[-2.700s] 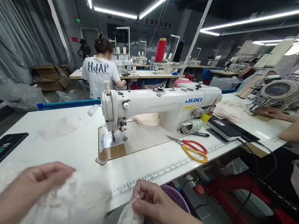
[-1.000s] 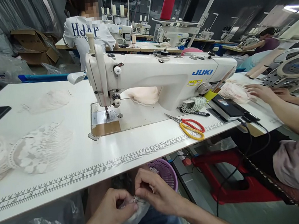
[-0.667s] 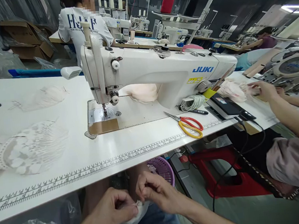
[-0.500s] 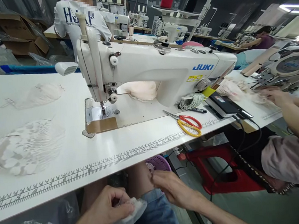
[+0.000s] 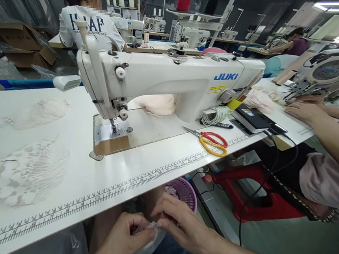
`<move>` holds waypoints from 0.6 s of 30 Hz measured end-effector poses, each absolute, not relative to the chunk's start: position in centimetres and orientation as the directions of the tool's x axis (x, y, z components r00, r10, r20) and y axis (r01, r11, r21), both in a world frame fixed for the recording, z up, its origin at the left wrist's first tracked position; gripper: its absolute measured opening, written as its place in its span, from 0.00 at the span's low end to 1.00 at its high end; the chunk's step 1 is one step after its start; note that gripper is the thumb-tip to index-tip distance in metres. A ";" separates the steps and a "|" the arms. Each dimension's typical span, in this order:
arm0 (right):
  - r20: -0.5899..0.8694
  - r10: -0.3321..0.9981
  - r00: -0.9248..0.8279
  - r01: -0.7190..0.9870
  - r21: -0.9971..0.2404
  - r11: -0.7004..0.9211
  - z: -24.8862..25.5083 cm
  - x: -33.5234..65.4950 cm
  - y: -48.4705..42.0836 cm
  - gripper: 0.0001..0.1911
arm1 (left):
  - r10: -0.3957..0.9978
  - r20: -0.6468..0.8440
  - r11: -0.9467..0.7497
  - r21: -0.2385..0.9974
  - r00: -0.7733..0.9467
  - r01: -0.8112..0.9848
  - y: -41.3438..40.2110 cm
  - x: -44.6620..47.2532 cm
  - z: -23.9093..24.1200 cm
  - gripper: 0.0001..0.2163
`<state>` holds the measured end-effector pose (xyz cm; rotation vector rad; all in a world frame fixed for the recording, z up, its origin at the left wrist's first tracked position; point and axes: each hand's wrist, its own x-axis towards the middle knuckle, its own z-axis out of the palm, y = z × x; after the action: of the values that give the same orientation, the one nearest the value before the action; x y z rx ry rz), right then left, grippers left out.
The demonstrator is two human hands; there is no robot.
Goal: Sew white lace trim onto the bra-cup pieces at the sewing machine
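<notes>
Below the table's front edge, over my lap, both hands meet on a small white lace piece. My left hand pinches it from the left, fingers curled round it. My right hand grips its right edge with thumb and fingers pressed together. A white JUKI sewing machine stands on the white table in front of me. More white lace lies flat on the table at the left.
Red and yellow scissors lie right of the needle plate. A purple basket sits under the table. A co-worker's hand rests on the table at the right. Another person sits at a far table with their back to me.
Earlier my hands held lace over the table; they dropped to my lap. Half a second ago the right hand was off the piece; now it grips it again. The view shifted slightly.
</notes>
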<state>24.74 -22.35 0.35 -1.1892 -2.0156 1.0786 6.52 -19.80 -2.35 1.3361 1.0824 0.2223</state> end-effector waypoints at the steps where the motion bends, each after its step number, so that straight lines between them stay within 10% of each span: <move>1: 0.042 0.891 -0.453 0.452 -0.850 0.270 0.2 24.5 -22.2 0.06 | 0.695 -0.490 0.261 0.854 0.526 0.450 -19.8 6.5 -2.4 0.15; 10: -0.107 0.923 -0.368 0.166 -0.985 -0.048 -2.1 24.6 -22.3 0.09 | 0.742 -0.458 0.172 0.836 0.490 0.521 -20.2 6.1 -1.7 0.13; 18: 0.043 0.905 -0.422 0.314 -0.930 0.191 -2.3 24.1 -22.3 0.05 | 0.761 -0.422 0.155 0.856 0.493 0.493 -20.3 5.9 -2.1 0.14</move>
<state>24.07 -22.28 -2.25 -1.1407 -1.8505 1.2247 5.87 -20.34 -2.11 1.4951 1.1451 0.2690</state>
